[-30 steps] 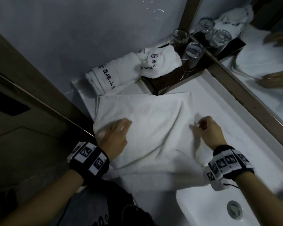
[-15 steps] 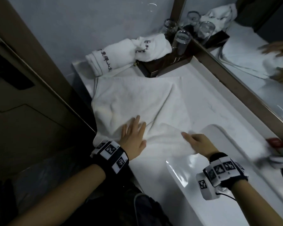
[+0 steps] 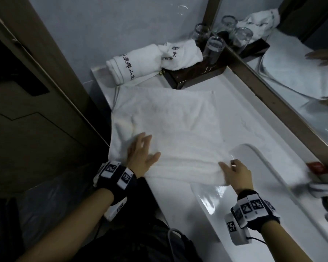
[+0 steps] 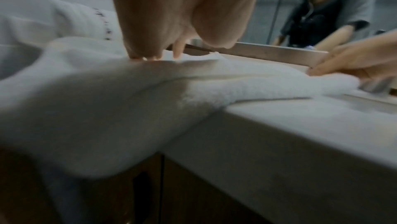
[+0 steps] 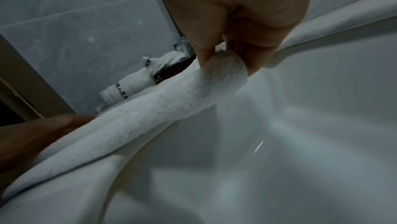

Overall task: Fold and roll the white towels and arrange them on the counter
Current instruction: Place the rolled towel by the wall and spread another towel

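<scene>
1. Head view: white towel [image 3: 169, 133] spread flat on the white counter [image 3: 254, 110], its near edge folded over into a thick band along the counter front, right end at the sink [image 3: 273, 195] rim.
2. Head view: left hand [image 3: 140, 157] lies flat on the towel's near left part, fingers straight and spread, pressing, gripping nothing.
3. Head view: right hand [image 3: 235, 174] is at the band's right end, fingers curled onto the cloth.
4. Head view: two rolled towels [image 3: 153, 59] with dark lettering sit at the back left; one partly on a dark tray [image 3: 197, 76] with glasses [image 3: 214, 48]. Mirror [image 3: 301, 72] along the right.
5. Left wrist view: left hand [image 4: 171, 24] from behind, fingertips [image 4: 139, 57] down on the towel [image 4: 107, 100]; cloth drapes over the counter [image 4: 300, 134] edge. Right hand [image 4: 354, 64] holds the far end.
6. Right wrist view: right hand [image 5: 236, 24] pinches the rolled end of the towel [image 5: 171, 109] between thumb and fingers, above the sink [image 5: 300, 142] basin. Rolled towels [image 5: 133, 81] are behind.
</scene>
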Tool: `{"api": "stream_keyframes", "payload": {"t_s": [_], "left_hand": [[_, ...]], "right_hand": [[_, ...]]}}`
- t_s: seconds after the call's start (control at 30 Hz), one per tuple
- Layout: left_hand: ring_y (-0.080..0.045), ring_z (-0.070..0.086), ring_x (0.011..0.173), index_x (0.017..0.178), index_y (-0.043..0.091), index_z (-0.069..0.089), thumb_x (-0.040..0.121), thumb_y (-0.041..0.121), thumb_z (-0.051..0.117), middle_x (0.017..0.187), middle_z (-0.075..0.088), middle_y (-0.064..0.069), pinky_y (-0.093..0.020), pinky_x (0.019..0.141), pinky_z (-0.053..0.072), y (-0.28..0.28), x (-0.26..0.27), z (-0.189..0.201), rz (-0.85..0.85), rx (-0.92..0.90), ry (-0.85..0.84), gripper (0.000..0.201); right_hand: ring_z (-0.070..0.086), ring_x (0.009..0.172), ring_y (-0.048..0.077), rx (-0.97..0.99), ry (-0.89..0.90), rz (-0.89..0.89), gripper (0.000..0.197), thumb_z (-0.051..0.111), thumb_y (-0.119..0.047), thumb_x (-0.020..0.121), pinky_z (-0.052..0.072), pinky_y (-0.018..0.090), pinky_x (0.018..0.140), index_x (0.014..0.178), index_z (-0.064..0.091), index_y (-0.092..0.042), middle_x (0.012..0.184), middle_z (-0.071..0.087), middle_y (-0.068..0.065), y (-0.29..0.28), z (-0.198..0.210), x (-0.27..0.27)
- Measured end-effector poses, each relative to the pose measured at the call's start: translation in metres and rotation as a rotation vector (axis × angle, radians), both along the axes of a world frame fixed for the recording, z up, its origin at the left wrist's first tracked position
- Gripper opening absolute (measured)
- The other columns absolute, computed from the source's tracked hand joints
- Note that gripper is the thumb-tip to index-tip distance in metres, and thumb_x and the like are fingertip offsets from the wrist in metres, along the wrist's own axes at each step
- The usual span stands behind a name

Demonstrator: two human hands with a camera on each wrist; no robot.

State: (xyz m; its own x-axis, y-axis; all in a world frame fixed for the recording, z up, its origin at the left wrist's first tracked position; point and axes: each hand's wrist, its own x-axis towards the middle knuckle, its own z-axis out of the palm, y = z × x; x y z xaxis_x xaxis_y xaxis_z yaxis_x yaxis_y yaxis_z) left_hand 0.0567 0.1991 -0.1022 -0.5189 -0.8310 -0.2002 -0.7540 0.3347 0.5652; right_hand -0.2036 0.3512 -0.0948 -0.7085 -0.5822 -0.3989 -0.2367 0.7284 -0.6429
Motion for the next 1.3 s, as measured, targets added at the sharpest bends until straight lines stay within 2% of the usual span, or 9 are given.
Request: {"api": "stream_keyframes", "payload": {"t_s": [0.17, 0.4, 0.47, 0.57, 0.67, 0.83, 0.93, 1.1, 1.3], "left_hand": [[-0.035, 0.035, 0.127, 0.136, 0.001, 0.033, 0.095, 0.023, 0.044, 0.14, 0.03, -0.024, -0.037, 0.105, 0.029, -0.004, 0.07, -0.018, 0.442, 0.185, 0.169, 0.048], [-0.031, 0.051, 0.113, 0.123, 0.001, 0.043, 0.079, -0.006, 0.062, 0.118, 0.054, -0.017, -0.035, 0.088, 0.04, 0.004, 0.091, -0.036, 0.612, 0.525, 0.415, 0.048], [-0.026, 0.054, 0.102, 0.113, 0.001, 0.05, 0.076, -0.006, 0.067, 0.107, 0.057, -0.013, -0.033, 0.083, 0.043, 0.009, 0.093, -0.034, 0.627, 0.544, 0.43, 0.041], [-0.024, 0.057, 0.09, 0.097, 0.002, 0.06, 0.079, 0.004, 0.067, 0.097, 0.062, -0.014, -0.026, 0.069, 0.044, 0.021, 0.103, -0.028, 0.547, 0.578, 0.383, 0.02], [-0.022, 0.057, 0.084, 0.093, 0.001, 0.063, 0.086, 0.013, 0.061, 0.088, 0.062, -0.013, -0.023, 0.066, 0.042, 0.025, 0.121, -0.017, 0.524, 0.476, 0.413, 0.013], [-0.017, 0.052, 0.071, 0.089, -0.001, 0.062, 0.091, 0.017, 0.054, 0.083, 0.058, -0.012, -0.019, 0.062, 0.038, 0.014, 0.134, 0.006, 0.546, 0.252, 0.417, 0.02], [-0.022, 0.049, 0.077, 0.087, -0.009, 0.059, 0.091, 0.013, 0.053, 0.08, 0.054, -0.016, -0.031, 0.062, 0.034, 0.013, 0.13, 0.005, 0.47, 0.279, 0.322, 0.023], [-0.025, 0.051, 0.078, 0.099, -0.003, 0.056, 0.084, 0.01, 0.063, 0.083, 0.054, -0.015, -0.031, 0.07, 0.037, 0.019, 0.123, -0.001, 0.45, 0.199, 0.116, 0.021], [-0.033, 0.058, 0.09, 0.12, 0.002, 0.045, 0.084, 0.007, 0.06, 0.099, 0.062, -0.022, -0.034, 0.076, 0.043, 0.015, 0.115, -0.013, 0.449, 0.328, -0.007, 0.039]], "right_hand": [[0.037, 0.06, 0.019, -0.037, -0.096, 0.122, 0.046, 0.066, -0.039, 0.083, 0.027, 0.031, 0.059, 0.063, 0.033, -0.013, 0.06, 0.041, 0.006, 0.01, 0.0, -0.004], [0.045, 0.068, 0.022, 0.05, -0.103, 0.233, 0.044, 0.064, -0.037, 0.084, 0.034, 0.032, 0.063, 0.077, 0.045, 0.001, 0.069, 0.051, 0.008, 0.009, -0.009, 0.008], [0.044, 0.07, 0.022, 0.036, -0.112, 0.238, 0.046, 0.065, -0.037, 0.084, 0.033, 0.031, 0.063, 0.084, 0.046, 0.005, 0.072, 0.049, 0.009, 0.01, -0.008, 0.007], [0.037, 0.066, 0.015, -0.005, -0.137, 0.28, 0.039, 0.066, -0.038, 0.083, 0.031, 0.027, 0.062, 0.073, 0.04, -0.011, 0.066, 0.037, -0.003, 0.017, -0.004, 0.006], [0.049, 0.084, 0.017, -0.03, -0.168, 0.311, 0.025, 0.061, -0.034, 0.088, 0.041, 0.028, 0.078, 0.092, 0.056, -0.01, 0.082, 0.053, -0.003, 0.028, -0.001, 0.001], [0.036, 0.061, 0.016, -0.137, -0.127, 0.145, 0.037, 0.062, -0.024, 0.087, 0.027, 0.024, 0.06, 0.061, 0.036, -0.018, 0.065, 0.036, 0.0, 0.029, 0.008, -0.008], [0.039, 0.06, 0.022, -0.1, -0.079, 0.097, 0.038, 0.063, -0.018, 0.085, 0.038, 0.029, 0.064, 0.057, 0.038, -0.013, 0.058, 0.035, 0.003, 0.024, 0.007, -0.009], [0.057, 0.067, 0.02, 0.046, 0.053, 0.161, 0.021, 0.066, -0.024, 0.083, 0.038, 0.028, 0.061, 0.088, 0.058, -0.006, 0.066, 0.063, 0.008, 0.03, 0.005, -0.005], [0.051, 0.09, 0.024, 0.019, 0.065, 0.192, 0.038, 0.069, -0.012, 0.081, 0.037, 0.027, 0.082, 0.113, 0.049, -0.003, 0.101, 0.051, 0.01, 0.027, -0.002, 0.011]]}}
